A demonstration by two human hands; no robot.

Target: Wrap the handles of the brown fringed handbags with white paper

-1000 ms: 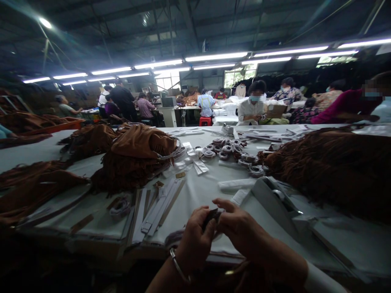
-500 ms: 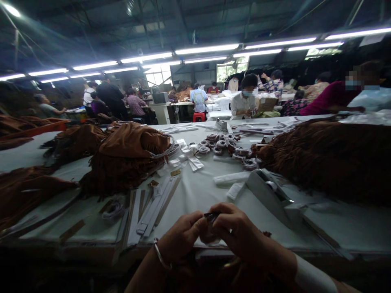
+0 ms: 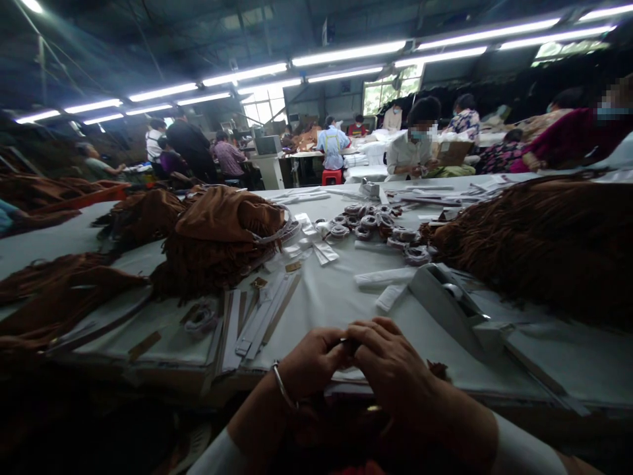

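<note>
Close to the table's front edge, my left hand (image 3: 314, 361) and my right hand (image 3: 398, 369) meet at the fingertips. Both are closed around a small dark piece (image 3: 349, 344), mostly covered by fingers; its kind cannot be made out. My left wrist wears a bangle. Just beyond the hands lies white tabletop (image 3: 316, 297). Left of them are long flat white and tan strips (image 3: 264, 316) and a wrapped coil (image 3: 200, 318). To the right stands a grey tape dispenser (image 3: 448, 313), beside white wrapped packets (image 3: 386, 277).
A brown fringed bag (image 3: 217, 218) sits left, with more brown pieces (image 3: 74, 290) beyond. Several wrapped coils (image 3: 366, 224) lie mid-table. A large brown fringed heap (image 3: 544, 244) fills the right. Across the table, a person in white (image 3: 410, 152) works among others.
My right hand's fingers have folded further over the piece, hiding the part that showed between the hands. The view has turned slightly left and tilted. A teal sleeve now shows at far left.
</note>
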